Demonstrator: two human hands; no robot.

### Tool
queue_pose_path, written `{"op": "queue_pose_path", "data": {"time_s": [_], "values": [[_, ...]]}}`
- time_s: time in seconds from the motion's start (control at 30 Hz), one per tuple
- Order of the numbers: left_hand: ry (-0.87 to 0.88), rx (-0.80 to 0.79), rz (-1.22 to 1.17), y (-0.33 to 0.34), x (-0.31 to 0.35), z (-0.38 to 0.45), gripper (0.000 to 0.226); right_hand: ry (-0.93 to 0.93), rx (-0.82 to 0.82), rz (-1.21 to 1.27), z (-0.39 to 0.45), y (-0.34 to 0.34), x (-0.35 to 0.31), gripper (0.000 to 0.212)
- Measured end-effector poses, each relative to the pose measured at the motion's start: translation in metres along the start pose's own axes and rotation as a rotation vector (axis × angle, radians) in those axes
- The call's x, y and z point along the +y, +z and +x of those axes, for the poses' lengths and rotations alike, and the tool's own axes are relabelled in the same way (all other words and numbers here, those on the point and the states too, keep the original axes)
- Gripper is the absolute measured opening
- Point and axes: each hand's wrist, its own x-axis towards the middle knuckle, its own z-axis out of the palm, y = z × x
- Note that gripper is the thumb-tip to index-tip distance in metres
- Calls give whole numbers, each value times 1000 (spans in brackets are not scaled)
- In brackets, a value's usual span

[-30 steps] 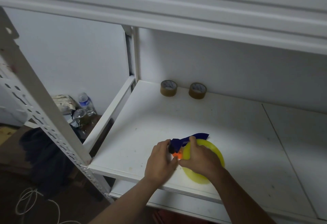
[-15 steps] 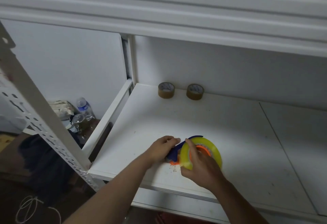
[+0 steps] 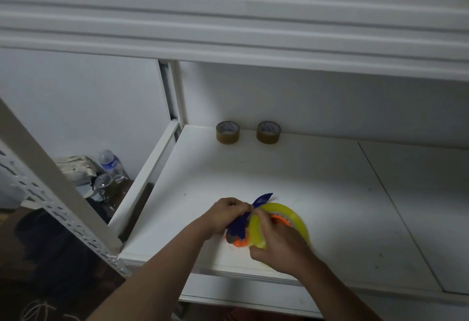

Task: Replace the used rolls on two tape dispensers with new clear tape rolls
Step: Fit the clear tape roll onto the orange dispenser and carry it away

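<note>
Blue and orange plastic tape dispenser [image 3: 239,226] lies on the white shelf board [image 3: 317,181] near its front edge, at about 6 o'clock in the view. Its long axis runs roughly 7 to 1 o'clock, the blue pointed tip toward 1 o'clock and the orange end toward 7. A big yellowish clear tape roll [image 3: 279,221] sits over the dispenser's orange hub, tilted, its open face toward 1–2 o'clock. The left hand [image 3: 225,215] is at 9 o'clock of the dispenser, fingers curled closed around the blue body. The right hand [image 3: 278,247] is at 5 o'clock of the roll, with fingers [image 3: 264,221] wrapped over the roll's near rim, gripping it. Both hands touch the dispenser-roll pair, one each side. Two small brown tape rolls [image 3: 227,132] [image 3: 268,132] stand side by side at the back wall, 12 o'clock, well apart from the hands. A clear plastic water bottle [image 3: 111,166] is on the floor at 9 o'clock, outside the shelf.
</note>
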Motion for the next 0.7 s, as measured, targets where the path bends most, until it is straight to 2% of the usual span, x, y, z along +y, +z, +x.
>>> {"op": "queue_pose_path", "data": {"time_s": [0.3, 0.5, 0.7], "values": [[38, 76, -12, -5, -8, 4, 42, -26, -44, -58, 4, 7, -7, 72], [13, 117, 21, -6, -9, 9, 52, -8, -15, -54, 7, 14, -5, 76], [11, 102, 42, -6, -7, 6, 46, -97, -36, -30, 4, 16, 2, 59]]}}
